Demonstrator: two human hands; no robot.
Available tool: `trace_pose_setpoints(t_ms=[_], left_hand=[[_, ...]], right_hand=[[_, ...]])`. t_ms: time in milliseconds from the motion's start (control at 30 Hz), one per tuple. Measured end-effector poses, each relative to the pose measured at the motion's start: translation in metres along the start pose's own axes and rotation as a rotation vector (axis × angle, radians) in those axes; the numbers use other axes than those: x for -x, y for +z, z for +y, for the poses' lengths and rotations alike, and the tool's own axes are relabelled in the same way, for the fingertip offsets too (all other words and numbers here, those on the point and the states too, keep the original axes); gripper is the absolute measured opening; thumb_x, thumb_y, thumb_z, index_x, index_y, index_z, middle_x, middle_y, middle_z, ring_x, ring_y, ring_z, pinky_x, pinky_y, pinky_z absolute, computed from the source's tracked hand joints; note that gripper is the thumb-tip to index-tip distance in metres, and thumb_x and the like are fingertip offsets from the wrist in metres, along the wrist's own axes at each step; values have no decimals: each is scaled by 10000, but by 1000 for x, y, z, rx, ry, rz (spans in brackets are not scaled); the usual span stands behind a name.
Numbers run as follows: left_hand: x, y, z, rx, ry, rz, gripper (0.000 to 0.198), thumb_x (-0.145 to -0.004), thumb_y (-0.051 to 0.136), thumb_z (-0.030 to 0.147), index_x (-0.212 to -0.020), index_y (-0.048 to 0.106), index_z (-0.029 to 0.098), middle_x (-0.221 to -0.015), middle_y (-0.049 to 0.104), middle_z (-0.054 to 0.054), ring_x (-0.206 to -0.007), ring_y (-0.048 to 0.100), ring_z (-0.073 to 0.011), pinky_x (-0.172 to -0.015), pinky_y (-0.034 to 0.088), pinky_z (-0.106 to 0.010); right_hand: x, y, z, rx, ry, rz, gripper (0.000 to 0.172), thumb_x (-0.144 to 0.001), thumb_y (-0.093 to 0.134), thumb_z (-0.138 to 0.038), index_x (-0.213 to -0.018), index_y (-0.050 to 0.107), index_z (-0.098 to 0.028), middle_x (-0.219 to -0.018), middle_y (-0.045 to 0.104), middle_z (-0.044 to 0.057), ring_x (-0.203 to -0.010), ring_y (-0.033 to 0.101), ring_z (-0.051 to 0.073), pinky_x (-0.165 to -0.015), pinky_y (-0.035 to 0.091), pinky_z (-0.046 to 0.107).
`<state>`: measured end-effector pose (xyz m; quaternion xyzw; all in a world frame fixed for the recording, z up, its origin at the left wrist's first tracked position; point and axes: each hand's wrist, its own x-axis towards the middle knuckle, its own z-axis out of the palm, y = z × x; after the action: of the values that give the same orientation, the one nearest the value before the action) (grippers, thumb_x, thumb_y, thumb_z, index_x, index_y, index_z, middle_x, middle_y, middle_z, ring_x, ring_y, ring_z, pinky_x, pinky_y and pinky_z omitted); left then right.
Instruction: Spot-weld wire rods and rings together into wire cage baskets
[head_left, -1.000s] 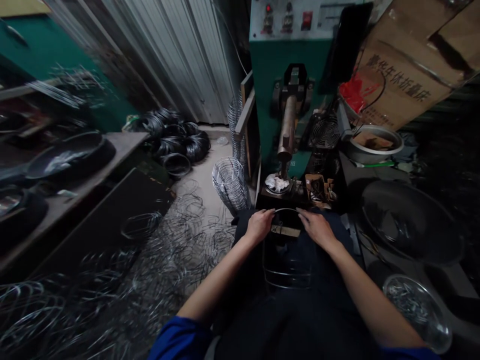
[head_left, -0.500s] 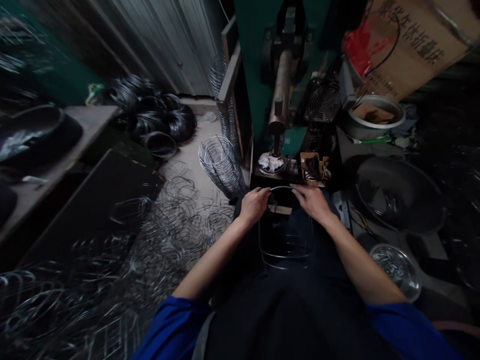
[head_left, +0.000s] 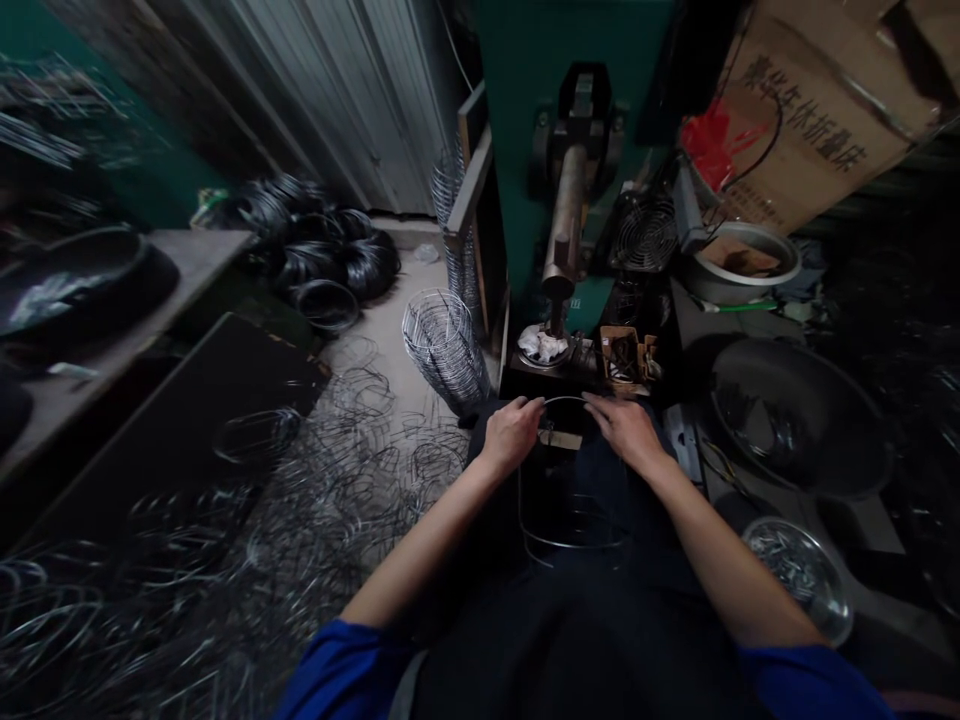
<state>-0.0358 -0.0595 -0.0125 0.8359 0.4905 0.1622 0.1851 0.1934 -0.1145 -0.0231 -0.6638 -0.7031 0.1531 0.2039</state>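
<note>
A bent metal wire frame (head_left: 566, 545) hangs over my lap, its curved top edge spanning the gap between my two hands. My left hand (head_left: 514, 432) pinches the left end of that curve. On the other side, my right hand (head_left: 624, 425) has its thumb and fingers closed on the right end. Just ahead of the hands stands a green machine with a round metal arm (head_left: 566, 225). White crumpled material (head_left: 541, 345) lies under the arm's tip. The lower part of the frame is hard to make out against my dark clothing.
A stack of wire rings (head_left: 448, 350) stands on the floor to the left, near loose wire pieces (head_left: 337, 470). Black wire coils (head_left: 322, 250) lie farther back. At right are a dark pan (head_left: 802, 415), a bowl of small metal parts (head_left: 799, 570) and a grey basin (head_left: 742, 265).
The view has tilted slightly upward, so the surroundings sit lower in the picture. Both hands keep the same hold on the wire frame.
</note>
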Motion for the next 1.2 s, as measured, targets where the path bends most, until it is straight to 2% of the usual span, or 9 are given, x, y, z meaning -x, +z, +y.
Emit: trace_pose_setpoints(t_ms=[200,433,667,933,1067,1200], left_hand=[[1,0,-1,-8,-6,-22,335,-999,436,327,-1182,702,237,-1017,693,-95,-825,667,-187,-764,499,-277],[2,1,-2,-4,-10,-21,334,-999,439,314,-1190,698,226,-1008,694,-89,-828,664,-179,-773,498,-265],[2,3,-3,16,11,-16,315,-997,461,328,-1154,711,218,-988,717,-74,-868,677,-168,-823,505,-253],[5,0,4,-40,-33,-55,362,-1006,439,317,-1279,658,224,-1030,724,-98,-877,692,-193,-809,516,-283],[5,-1,10,-79,-40,-80,366,-1016,410,324,-1275,650,228,-1052,722,-96,-881,694,-197,-802,513,-289],[0,-9,15,-118,-25,-101,349,-1023,377,326,-1175,677,231,-1028,721,-75,-878,694,-199,-788,508,-288]], right_hand=[[0,0,-1,-194,-47,63,329,-986,504,-290,-1251,692,-237,-1191,712,68,-1086,680,259,-963,536,392],[-1,0,-4,-156,-26,37,338,-978,504,-276,-1252,694,-219,-1197,707,91,-1092,675,266,-972,530,400],[2,-2,-2,-272,-5,124,285,-957,549,-299,-1145,746,-215,-1107,741,79,-1010,707,264,-898,561,383],[11,-3,-3,-356,39,169,294,-961,563,-355,-1139,747,-210,-1090,745,75,-1008,710,270,-875,571,377],[15,1,-3,-290,1,240,291,-975,535,-329,-1111,754,-194,-1099,744,84,-1007,709,257,-906,560,374],[9,2,-1,-129,-30,199,289,-981,510,-269,-1142,739,-197,-1128,735,92,-1017,703,246,-934,549,373]])
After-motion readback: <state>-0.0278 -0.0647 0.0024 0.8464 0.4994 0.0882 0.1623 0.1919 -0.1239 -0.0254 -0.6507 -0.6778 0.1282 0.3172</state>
